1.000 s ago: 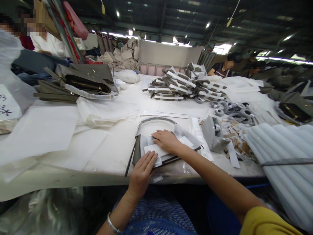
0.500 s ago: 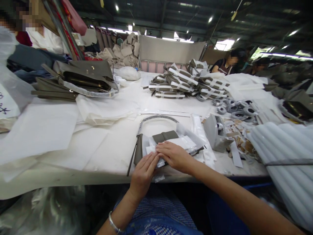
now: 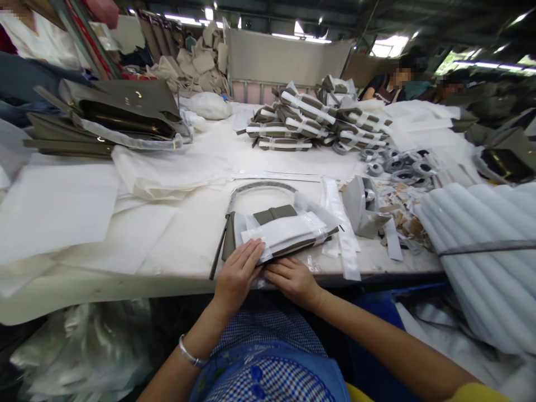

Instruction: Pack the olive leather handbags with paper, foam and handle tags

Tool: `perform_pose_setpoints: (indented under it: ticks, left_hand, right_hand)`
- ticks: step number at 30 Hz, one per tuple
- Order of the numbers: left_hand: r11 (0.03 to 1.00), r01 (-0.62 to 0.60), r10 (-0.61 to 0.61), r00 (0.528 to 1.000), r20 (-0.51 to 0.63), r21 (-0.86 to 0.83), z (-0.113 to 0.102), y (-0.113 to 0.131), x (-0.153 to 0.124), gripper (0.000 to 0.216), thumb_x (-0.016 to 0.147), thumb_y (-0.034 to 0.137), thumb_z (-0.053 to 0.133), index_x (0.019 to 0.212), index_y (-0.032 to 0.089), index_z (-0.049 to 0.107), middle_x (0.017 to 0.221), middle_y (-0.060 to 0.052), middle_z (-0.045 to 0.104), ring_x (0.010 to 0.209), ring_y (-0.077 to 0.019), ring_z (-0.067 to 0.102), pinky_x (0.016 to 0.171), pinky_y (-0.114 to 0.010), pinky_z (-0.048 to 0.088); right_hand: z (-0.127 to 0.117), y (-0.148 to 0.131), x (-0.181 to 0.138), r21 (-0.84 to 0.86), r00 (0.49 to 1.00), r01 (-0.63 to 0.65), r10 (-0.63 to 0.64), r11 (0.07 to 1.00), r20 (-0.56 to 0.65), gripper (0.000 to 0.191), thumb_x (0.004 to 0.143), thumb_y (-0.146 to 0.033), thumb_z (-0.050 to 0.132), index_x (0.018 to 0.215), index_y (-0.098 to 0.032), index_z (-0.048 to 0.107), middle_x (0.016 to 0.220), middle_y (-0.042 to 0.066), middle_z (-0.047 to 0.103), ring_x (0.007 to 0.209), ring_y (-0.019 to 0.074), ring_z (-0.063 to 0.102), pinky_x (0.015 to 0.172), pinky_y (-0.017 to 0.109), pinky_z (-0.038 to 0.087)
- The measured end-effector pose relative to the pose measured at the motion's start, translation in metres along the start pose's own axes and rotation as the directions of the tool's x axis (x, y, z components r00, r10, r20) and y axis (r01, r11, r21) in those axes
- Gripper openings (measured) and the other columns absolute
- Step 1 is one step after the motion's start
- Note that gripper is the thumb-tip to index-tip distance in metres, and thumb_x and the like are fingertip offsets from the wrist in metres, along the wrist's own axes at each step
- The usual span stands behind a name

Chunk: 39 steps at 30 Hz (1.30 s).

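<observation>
A flat olive-grey bag piece (image 3: 276, 214) with a curved grey handle (image 3: 259, 186) lies at the near table edge, half covered by white wrapping paper (image 3: 278, 233). My left hand (image 3: 238, 274) lies flat on the near corner of that paper, fingers stretched out. My right hand (image 3: 293, 279) rests beside it at the table edge, fingers pressed down on the bag's near edge and a clear plastic film. The two hands touch each other.
White paper sheets (image 3: 58, 209) lie to the left, finished olive bags (image 3: 113, 111) behind them. Wrapped bag parts (image 3: 310, 120) are stacked at the back, tape rolls (image 3: 393, 164) and scraps to the right, white foam tubes (image 3: 486, 245) at far right. Other people sit beyond the table (image 3: 180, 251).
My right hand has slid from the top of the bag back to its near edge, next to my left hand. The view has tilted down and closer.
</observation>
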<state>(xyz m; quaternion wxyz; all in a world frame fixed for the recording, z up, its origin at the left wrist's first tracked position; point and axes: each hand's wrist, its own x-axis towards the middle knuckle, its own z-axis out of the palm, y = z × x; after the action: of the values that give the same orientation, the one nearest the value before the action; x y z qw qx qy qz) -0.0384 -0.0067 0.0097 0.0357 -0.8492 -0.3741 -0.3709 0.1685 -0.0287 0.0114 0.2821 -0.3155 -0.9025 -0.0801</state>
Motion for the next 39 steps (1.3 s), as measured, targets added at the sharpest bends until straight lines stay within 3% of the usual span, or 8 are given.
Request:
perform_pose_setpoints:
  ticks: [7, 12, 16, 19, 24, 28, 32, 39]
  left_hand:
    - [0.999, -0.046, 0.046, 0.999, 0.011, 0.012, -0.003, -0.003, 0.001, 0.059, 0.093, 0.018, 0.058, 0.148, 0.021, 0.038, 0.143, -0.008, 0.054, 0.135, -0.0236, 0.048, 0.112, -0.041, 0.046]
    - [0.998, -0.052, 0.052, 0.999, 0.017, 0.021, -0.002, -0.004, 0.003, 0.06, 0.092, 0.014, 0.058, 0.149, 0.02, 0.037, 0.144, -0.008, 0.053, 0.137, -0.0235, 0.045, 0.113, -0.041, 0.045]
    - [0.998, -0.057, 0.057, 0.998, 0.025, 0.006, 0.0, -0.005, 0.004, 0.06, 0.093, 0.014, 0.057, 0.149, 0.019, 0.036, 0.145, -0.009, 0.052, 0.138, -0.0238, 0.043, 0.113, -0.042, 0.044]
    - [0.999, -0.052, 0.052, 0.998, 0.031, -0.008, -0.001, -0.006, 0.004, 0.06, 0.093, 0.012, 0.055, 0.149, 0.019, 0.036, 0.146, -0.009, 0.051, 0.139, -0.0238, 0.042, 0.114, -0.042, 0.043]
    - [0.998, -0.058, 0.058, 0.998, 0.032, 0.012, -0.003, -0.005, 0.005, 0.061, 0.093, 0.012, 0.054, 0.15, 0.02, 0.034, 0.145, -0.01, 0.052, 0.138, -0.0244, 0.044, 0.113, -0.042, 0.044]
    - [0.998, -0.054, 0.054, 0.998, 0.016, 0.029, -0.001, -0.004, 0.006, 0.06, 0.094, 0.013, 0.054, 0.15, 0.021, 0.034, 0.144, -0.01, 0.053, 0.136, -0.0247, 0.046, 0.11, -0.042, 0.047]
    - [0.999, -0.032, 0.031, 0.999, 0.017, 0.039, 0.001, -0.004, 0.005, 0.059, 0.094, 0.011, 0.052, 0.149, 0.02, 0.036, 0.145, -0.01, 0.052, 0.136, -0.0245, 0.046, 0.11, -0.043, 0.047]
    - [0.999, -0.027, 0.026, 1.0, 0.013, 0.028, 0.004, -0.003, 0.002, 0.054, 0.095, 0.012, 0.051, 0.147, 0.018, 0.039, 0.145, -0.011, 0.051, 0.137, -0.0258, 0.045, 0.109, -0.044, 0.048]
  right_hand:
    - [-0.005, -0.012, -0.001, 0.178, 0.997, 0.042, -0.031, 0.983, -0.064, 0.012, 0.094, -0.015, 0.058, 0.093, -0.019, 0.069, 0.083, 0.002, 0.074, 0.079, 0.0152, 0.065, 0.08, 0.031, 0.051]
    - [-0.015, -0.013, -0.014, 0.149, 0.998, 0.052, -0.045, 0.987, -0.045, 0.013, 0.094, -0.013, 0.058, 0.099, -0.021, 0.067, 0.09, 0.0, 0.076, 0.088, 0.013, 0.067, 0.098, 0.035, 0.047]
    - [-0.009, -0.004, -0.009, 0.105, 0.998, 0.058, -0.054, 0.993, -0.035, 0.019, 0.095, -0.015, 0.058, 0.111, -0.021, 0.066, 0.11, 0.003, 0.075, 0.11, 0.017, 0.065, 0.108, 0.042, 0.042]
    - [-0.004, 0.001, -0.001, 0.106, 1.0, 0.004, -0.002, 0.994, -0.011, 0.027, 0.095, -0.014, 0.056, 0.121, -0.018, 0.063, 0.122, 0.008, 0.07, 0.118, 0.0194, 0.062, 0.106, 0.042, 0.046]
    - [-0.002, 0.005, 0.003, 0.141, 0.993, 0.086, -0.074, 0.986, -0.087, 0.018, 0.089, -0.011, 0.064, 0.106, -0.016, 0.069, 0.105, 0.007, 0.076, 0.109, 0.0208, 0.068, 0.096, 0.037, 0.056]
    - [-0.009, 0.0, 0.002, 0.146, 0.994, 0.086, -0.075, 0.986, -0.079, 0.017, 0.092, -0.01, 0.059, 0.103, -0.016, 0.07, 0.102, 0.006, 0.077, 0.094, 0.0172, 0.073, 0.09, 0.032, 0.059]
    - [-0.024, -0.002, 0.01, 0.135, 0.993, 0.112, -0.105, 0.984, -0.061, 0.016, 0.091, -0.011, 0.06, 0.103, -0.015, 0.07, 0.099, 0.007, 0.077, 0.093, 0.0166, 0.073, 0.09, 0.033, 0.059]
    - [-0.037, 0.007, 0.028, 0.031, 0.982, 0.159, -0.155, 0.987, -0.11, 0.02, 0.093, -0.008, 0.056, 0.108, -0.016, 0.067, 0.122, 0.011, 0.07, 0.126, 0.0216, 0.058, 0.111, 0.049, 0.044]
